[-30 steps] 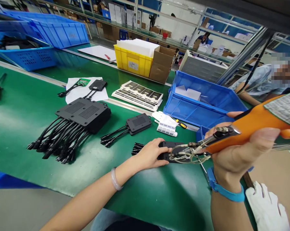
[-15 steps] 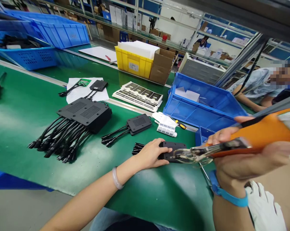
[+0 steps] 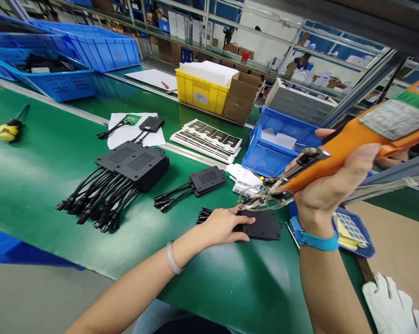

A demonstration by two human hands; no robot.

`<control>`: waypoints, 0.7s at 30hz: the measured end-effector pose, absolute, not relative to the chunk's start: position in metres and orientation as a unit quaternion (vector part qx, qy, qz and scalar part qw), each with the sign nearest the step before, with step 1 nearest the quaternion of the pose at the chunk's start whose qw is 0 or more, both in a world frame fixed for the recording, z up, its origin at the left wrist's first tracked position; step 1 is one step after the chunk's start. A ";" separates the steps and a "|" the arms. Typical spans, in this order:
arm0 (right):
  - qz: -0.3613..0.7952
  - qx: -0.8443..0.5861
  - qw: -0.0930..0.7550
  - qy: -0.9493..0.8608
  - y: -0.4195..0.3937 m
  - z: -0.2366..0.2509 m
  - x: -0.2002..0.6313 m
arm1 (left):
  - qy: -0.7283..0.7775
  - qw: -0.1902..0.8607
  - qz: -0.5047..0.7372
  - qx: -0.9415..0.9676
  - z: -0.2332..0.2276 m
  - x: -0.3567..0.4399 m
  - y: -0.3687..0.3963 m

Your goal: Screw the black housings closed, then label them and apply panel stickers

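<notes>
My left hand (image 3: 224, 226) rests flat on the left end of a small black box (image 3: 263, 226) with short black cables, pinning it to the green bench (image 3: 39, 162). My right hand (image 3: 329, 188) is closed around an orange powered screwdriver (image 3: 362, 139). Its metal tip (image 3: 254, 199) hangs just above the box, lifted off it. A blue band circles my right wrist.
A stack of larger black boxes (image 3: 133, 163) with many cables lies left of centre, and a single box (image 3: 207, 179) nearer. Label sheets (image 3: 207, 138), a blue bin (image 3: 286, 146), a yellow crate (image 3: 202, 95), a yellow-handled screwdriver (image 3: 8, 130) and a white glove (image 3: 393, 306) surround them.
My right hand has raised the orange screwdriver up off the black box, leaving the lid uncovered. My left hand stays on the box. The view has shifted a little.
</notes>
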State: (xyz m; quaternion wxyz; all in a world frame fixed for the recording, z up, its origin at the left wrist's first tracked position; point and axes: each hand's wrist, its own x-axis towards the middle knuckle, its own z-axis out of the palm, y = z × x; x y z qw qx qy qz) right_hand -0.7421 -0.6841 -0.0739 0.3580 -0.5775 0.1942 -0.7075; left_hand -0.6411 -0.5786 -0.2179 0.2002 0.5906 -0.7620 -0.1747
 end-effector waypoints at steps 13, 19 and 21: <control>-0.679 -0.610 0.362 0.191 -0.679 -0.088 -0.732 | -0.763 0.223 -0.186 0.577 -0.222 -0.641 -0.581; -0.684 -0.620 0.343 0.175 -0.673 -0.096 -0.726 | -0.761 0.246 -0.192 0.569 -0.225 -0.640 -0.582; -0.685 -0.610 0.353 0.184 -0.670 -0.097 -0.731 | -0.761 0.249 -0.192 0.568 -0.225 -0.640 -0.581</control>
